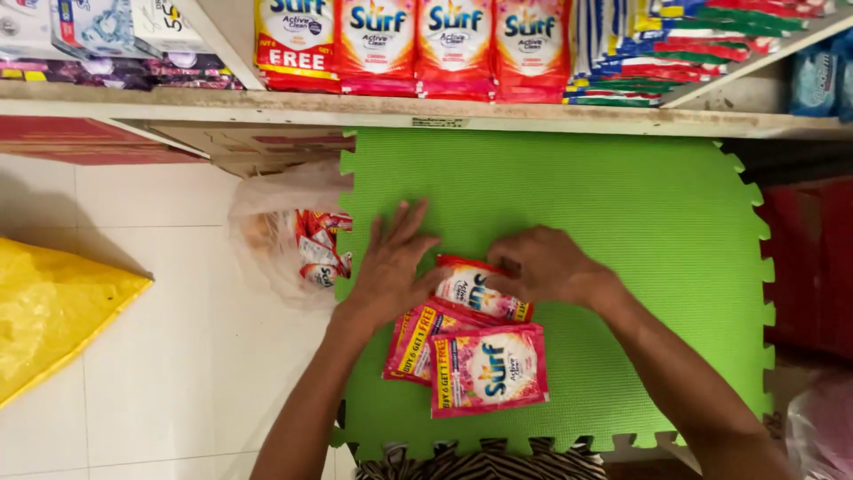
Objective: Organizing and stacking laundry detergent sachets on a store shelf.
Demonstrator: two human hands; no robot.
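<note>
1. Head view, at the left: a yellow sack [53, 311] lies on the tiled floor, and a clear bag of sachets [298, 244] sits just off the left edge of the green foam mat [622, 231].
2. Our left hand [395, 267] lies flat, fingers spread, touching the top sachet [480, 292] at its left end.
3. That sachet lies near the mat's front edge, its long axis slanting down to the right, over two more pink sachets [484, 369].
4. Our right hand [546, 265] has fingers curled on its upper right edge; the fingertips are hidden, so we cannot tell whether they are clamped.
</note>
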